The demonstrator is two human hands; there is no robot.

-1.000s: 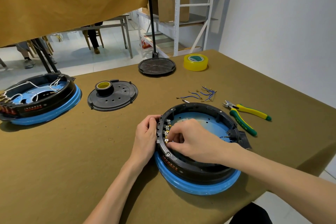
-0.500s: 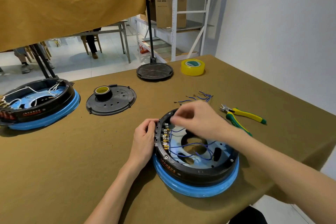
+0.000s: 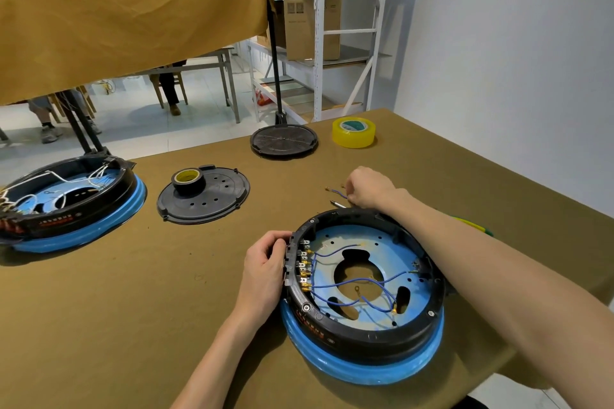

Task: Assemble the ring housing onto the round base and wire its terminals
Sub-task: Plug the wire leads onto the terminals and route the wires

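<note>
The black ring housing (image 3: 365, 335) sits on the blue round base (image 3: 365, 372) near the table's front edge. Blue wires (image 3: 358, 282) run from the terminal block (image 3: 304, 267) on the ring's left inner wall across the blue floor. My left hand (image 3: 264, 271) grips the ring's left outer rim beside the terminals. My right hand (image 3: 368, 188) is beyond the ring, fingers closed down on loose blue wires (image 3: 337, 191) lying on the table. Whether it has one lifted, I cannot tell.
A second ring and base with white wires (image 3: 66, 202) sits at far left. A black lid with a tape roll on it (image 3: 202, 196) lies in the middle. A black round stand foot (image 3: 284, 140), yellow tape (image 3: 354, 132) and partly hidden pliers (image 3: 475, 227) are nearby.
My right hand left the terminal block inside the ring, lifted over the far rim and came down on the loose wires behind it. My left hand stayed on the rim.
</note>
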